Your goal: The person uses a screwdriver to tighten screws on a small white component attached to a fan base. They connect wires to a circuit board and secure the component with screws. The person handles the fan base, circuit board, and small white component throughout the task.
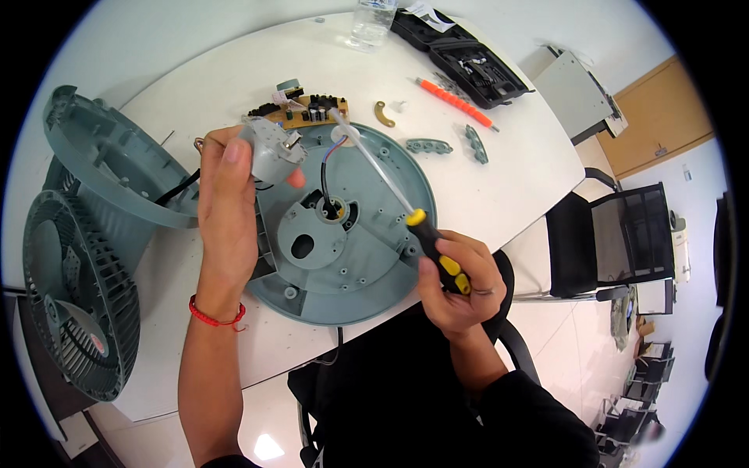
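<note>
My left hand (pixel 228 203) is closed around a small grey motor housing (pixel 275 156), lifted over the left rim of a round grey-green fan base (pixel 382 273). My right hand (pixel 464 285) grips a screwdriver (pixel 425 234) by its black and yellow handle. The shaft slants up and left across the base, and its tip is near a circuit board (pixel 316 113) at the base's far edge. From the hub of the base rises a black cable (pixel 325 183) with thin coloured wires at its end. A black lead runs left from the held housing.
On the left lie a large grey-green shell (pixel 117 156) and a slatted fan grille (pixel 82 312). Farther back are an orange-handled tool (pixel 456 103), an open black tool case (pixel 480 74), a clear bottle (pixel 372 25), small grey brackets (pixel 429 146) and a curved tan piece (pixel 383 115). A black chair (pixel 608 234) stands right.
</note>
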A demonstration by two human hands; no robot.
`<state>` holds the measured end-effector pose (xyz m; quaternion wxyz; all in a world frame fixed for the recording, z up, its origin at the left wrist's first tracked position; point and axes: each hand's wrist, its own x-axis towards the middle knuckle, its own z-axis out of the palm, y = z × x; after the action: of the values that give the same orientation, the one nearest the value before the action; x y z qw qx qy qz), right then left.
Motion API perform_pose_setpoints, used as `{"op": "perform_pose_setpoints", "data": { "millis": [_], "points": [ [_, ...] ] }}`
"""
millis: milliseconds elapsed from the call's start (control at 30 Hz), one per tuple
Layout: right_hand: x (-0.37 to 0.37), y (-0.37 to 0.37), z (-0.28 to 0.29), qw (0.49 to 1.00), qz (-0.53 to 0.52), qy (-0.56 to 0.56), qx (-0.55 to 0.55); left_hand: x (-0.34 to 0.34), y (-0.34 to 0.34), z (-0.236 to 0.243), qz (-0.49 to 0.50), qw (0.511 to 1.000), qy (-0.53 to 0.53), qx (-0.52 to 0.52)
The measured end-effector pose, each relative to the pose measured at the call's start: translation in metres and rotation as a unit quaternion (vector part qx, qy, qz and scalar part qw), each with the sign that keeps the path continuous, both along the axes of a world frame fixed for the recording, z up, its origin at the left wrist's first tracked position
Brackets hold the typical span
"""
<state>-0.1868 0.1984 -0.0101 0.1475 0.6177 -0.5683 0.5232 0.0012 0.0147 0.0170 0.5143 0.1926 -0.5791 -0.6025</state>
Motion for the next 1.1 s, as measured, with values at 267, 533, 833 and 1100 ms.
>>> {"op": "perform_pose_setpoints", "data": {
  "millis": [267, 533, 833, 1100],
  "points": [
    [-0.001, -0.001, -0.005, 0.997, 0.057, 0.012, -0.044, -0.006, 0.003, 0.003, 0.031, 0.999, -0.022, -0.001],
    [-0.032, 0.004, -0.018, 0.958, -0.06, -0.279, -0.036, -0.004, 0.001, 0.002, 0.05, 0.999, 0.007, 0.006],
    [-0.068, 0.002, -0.011, 0.877, 0.017, -0.479, -0.002, -0.01, -0.006, -0.014, 0.153, 0.962, -0.14, -0.178],
    [-0.059, 0.0, -0.01, 0.89, -0.017, -0.456, 0.023, -0.012, -0.003, -0.013, 0.15, 0.939, -0.205, -0.232]
  ]
}}
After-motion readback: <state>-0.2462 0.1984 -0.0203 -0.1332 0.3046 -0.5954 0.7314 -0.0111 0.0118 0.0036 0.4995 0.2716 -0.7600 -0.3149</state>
